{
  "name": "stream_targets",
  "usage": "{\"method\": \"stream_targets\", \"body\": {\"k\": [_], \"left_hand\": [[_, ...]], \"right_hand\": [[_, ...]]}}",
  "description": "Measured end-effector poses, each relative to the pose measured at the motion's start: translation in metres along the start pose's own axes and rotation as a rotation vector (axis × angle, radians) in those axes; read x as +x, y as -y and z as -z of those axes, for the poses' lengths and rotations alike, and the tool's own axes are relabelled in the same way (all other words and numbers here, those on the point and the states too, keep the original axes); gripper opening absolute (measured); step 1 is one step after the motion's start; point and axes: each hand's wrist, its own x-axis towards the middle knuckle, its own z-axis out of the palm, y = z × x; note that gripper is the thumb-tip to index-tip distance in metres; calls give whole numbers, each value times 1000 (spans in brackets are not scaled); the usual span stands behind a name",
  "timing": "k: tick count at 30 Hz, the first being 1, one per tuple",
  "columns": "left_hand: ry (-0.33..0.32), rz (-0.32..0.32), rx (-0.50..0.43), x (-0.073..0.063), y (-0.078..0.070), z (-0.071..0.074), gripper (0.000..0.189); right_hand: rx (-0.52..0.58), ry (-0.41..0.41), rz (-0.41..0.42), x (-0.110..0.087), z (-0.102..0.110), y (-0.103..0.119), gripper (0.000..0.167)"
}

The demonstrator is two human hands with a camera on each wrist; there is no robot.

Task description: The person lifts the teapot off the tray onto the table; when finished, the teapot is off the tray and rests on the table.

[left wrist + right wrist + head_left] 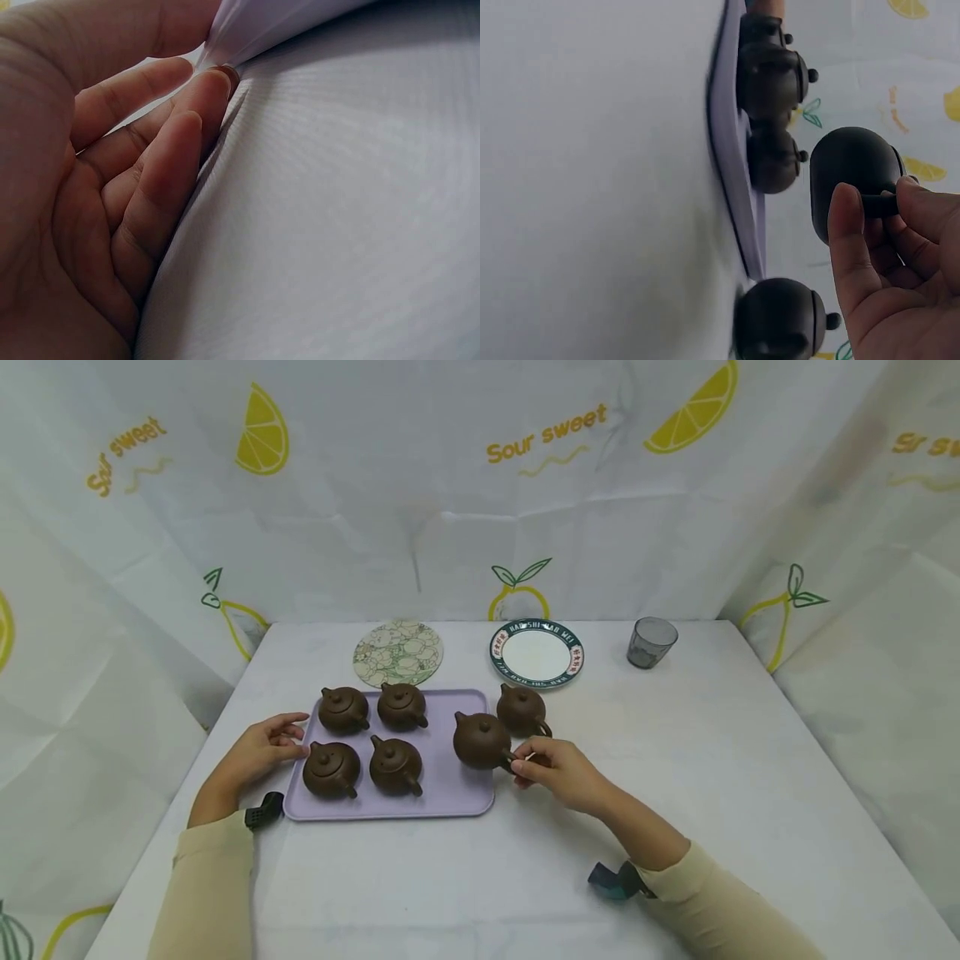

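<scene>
My right hand pinches the handle of a dark brown teapot, which is up off the tray in the right wrist view. The spout points away to the left. Four similar teapots stand on the lilac tray, among them a front left teapot and a back right teapot. Just right of the tray, another brown teapot stands on the table. My left hand rests at the tray's left edge, fingers loosely bent, thumb touching the rim; the left wrist view shows the fingertips along that edge.
Behind the tray lies a round patterned mat. A green-rimmed plate is to its right, and a grey glass stands near the back right. A white printed curtain hangs behind and beside the white table.
</scene>
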Motion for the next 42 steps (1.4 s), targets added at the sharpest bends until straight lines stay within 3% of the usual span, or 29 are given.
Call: {"method": "stream_targets", "body": {"k": [11,21,29,42], "left_hand": [[-5,14,-16,0,-1,0,68],[-13,8,-12,-5,-3,1,67],[-17,-7,-14,-2,0,-2,65],[-26,5,-26,0,2,-1,65]], "right_hand": [[-124,-166,-18,-10,66,7,20],[-154,-241,-85,-18,101,-19,28],[-107,-247,-184,-20,114,-42,32],[-53,-220,-191,-14,117,-63,31]]}}
